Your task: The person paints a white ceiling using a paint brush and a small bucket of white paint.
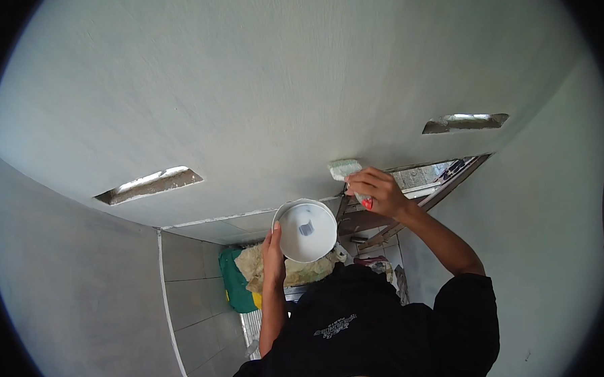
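My right hand (376,190) grips a paintbrush (345,168) by its handle, whose red end shows below the fist. White paint coats the bristles, which are right at the pale wall (265,106). In my left hand (273,251) is a round white tub (318,246), held by its side with the thumb over the rim. Its open top faces me, and white paint lies inside with a small grey patch in the middle. The tub is lower and to the left of the brush.
Two slot openings, a left one (150,186) and a right one (465,122), pierce the wall. Below are grey tiles (191,264), a green bag (234,280) and a crumpled beige cloth (305,271). A window opening (420,176) with a dark frame is at right.
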Tool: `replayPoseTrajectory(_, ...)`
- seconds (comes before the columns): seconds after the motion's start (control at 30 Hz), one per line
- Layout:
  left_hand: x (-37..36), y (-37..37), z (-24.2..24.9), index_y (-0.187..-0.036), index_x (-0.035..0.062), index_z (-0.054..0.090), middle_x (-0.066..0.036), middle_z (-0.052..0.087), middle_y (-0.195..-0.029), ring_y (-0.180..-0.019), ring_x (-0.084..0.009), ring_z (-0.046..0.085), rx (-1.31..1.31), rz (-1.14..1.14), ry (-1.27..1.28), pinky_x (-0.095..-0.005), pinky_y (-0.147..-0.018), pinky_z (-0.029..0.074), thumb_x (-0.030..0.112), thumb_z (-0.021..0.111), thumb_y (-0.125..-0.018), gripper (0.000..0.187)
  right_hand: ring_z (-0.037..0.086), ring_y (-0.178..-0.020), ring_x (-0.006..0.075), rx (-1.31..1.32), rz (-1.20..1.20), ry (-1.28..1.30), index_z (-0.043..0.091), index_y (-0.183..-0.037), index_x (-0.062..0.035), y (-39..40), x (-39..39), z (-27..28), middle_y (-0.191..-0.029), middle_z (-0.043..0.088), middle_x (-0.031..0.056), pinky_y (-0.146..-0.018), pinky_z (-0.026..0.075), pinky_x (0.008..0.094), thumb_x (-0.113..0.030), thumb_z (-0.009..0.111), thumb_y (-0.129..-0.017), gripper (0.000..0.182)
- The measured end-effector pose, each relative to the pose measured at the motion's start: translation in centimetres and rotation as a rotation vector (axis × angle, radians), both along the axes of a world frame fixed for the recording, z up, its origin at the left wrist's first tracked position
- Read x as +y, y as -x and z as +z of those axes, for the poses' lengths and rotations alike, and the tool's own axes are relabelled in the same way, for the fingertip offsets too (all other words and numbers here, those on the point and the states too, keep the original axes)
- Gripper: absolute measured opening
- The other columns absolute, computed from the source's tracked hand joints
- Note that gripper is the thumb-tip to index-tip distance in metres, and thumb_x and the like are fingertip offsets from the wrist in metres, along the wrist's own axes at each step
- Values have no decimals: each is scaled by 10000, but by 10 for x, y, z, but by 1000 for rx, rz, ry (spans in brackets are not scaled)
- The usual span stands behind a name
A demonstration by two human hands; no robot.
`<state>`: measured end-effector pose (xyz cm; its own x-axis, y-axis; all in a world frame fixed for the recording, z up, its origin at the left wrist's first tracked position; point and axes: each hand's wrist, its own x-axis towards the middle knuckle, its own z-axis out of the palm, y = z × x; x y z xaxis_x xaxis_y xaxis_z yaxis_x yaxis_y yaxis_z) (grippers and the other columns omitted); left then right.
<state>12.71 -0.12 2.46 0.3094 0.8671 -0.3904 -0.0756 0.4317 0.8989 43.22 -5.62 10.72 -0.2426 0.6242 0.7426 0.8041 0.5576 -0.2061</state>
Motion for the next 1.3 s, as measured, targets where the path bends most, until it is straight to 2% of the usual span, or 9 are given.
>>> replayPoseTrajectory(0.2,-6,-7,9,-1246,-80,568,-133,635,-1160,-1045,-187,600,50,10,-18,-294,-913,458,460,521,-990,599,657,-715,222,241,-20,-51,667,-945,-47,-15,17,138,-855,681,92,-621,501,317,14,731,-780,186)
replayPoseTrajectory(0.33,-1,0,-10,-1251,-73,568,-130,633,-1165,-1051,-185,598,26,20,-28,-294,-914,458,451,514,-996,586,711,-813,202,72,-21,-218,687,-929,-28,-29,18,237,-883,720,90,-697,549,305,-13,752,-792,153)
replayPoseTrajectory(0.43,-2,2,3,-1379,-163,394,-246,531,-1340,-1240,-288,518,-3,-16,3,-341,-1042,391,532,573,-947,838,699,-968,251,-8,4,-330,663,-990,-17,-37,11,298,-943,705,129,-832,568,359,24,720,-827,178)
replayPoseTrajectory(0.6,-8,-2,19,-1330,-104,489,-176,600,-1224,-1117,-226,571,-39,-35,-5,-311,-950,441,500,553,-971,706,686,-943,236,-153,-57,-936,648,-966,-21,-34,18,361,-960,680,103,-845,566,375,-78,701,-892,107)
replayPoseTrajectory(0.7,-7,-4,11,-1303,-90,518,-153,617,-1173,-1067,-207,583,-45,-24,-11,-300,-914,453,497,550,-974,673,682,-911,221,-358,-138,-1007,646,-952,-17,-40,25,334,-959,678,99,-826,560,359,-55,685,-900,75)
replayPoseTrajectory(0.77,-7,-5,9,-1322,-100,497,-168,606,-1204,-1099,-219,576,-45,-37,-5,-306,-936,446,504,553,-970,701,699,-907,209,-387,-253,-967,677,-929,-89,-39,30,277,-972,723,55,-824,586,311,-2,802,-736,245)
replayPoseTrajectory(0.87,-6,-7,4,-1359,-123,447,-200,577,-1269,-1167,-245,554,-15,-36,22,-320,-981,427,517,562,-960,763,657,-1009,251,-431,-251,-792,637,-913,-99,-37,30,171,-1035,684,25,-855,614,383,-99,860,-674,326)
replayPoseTrajectory(1.07,-1,-9,1,-1396,-146,385,-235,532,-1339,-1239,-275,517,26,-57,48,-340,-1027,403,539,579,-940,845,648,-1007,242,-345,-163,-460,629,-906,-105,-18,2,0,-1026,680,33,-875,606,384,-122,815,-749,244)
replayPoseTrajectory(1.3,-3,-15,17,-1343,-91,487,-188,601,-1228,-1109,-235,573,91,-84,10,-312,-917,457,539,574,-942,752,661,-916,222,-23,-22,3,654,-920,-74,-8,-7,11,-979,698,55,-772,580,347,-11,765,-725,233)
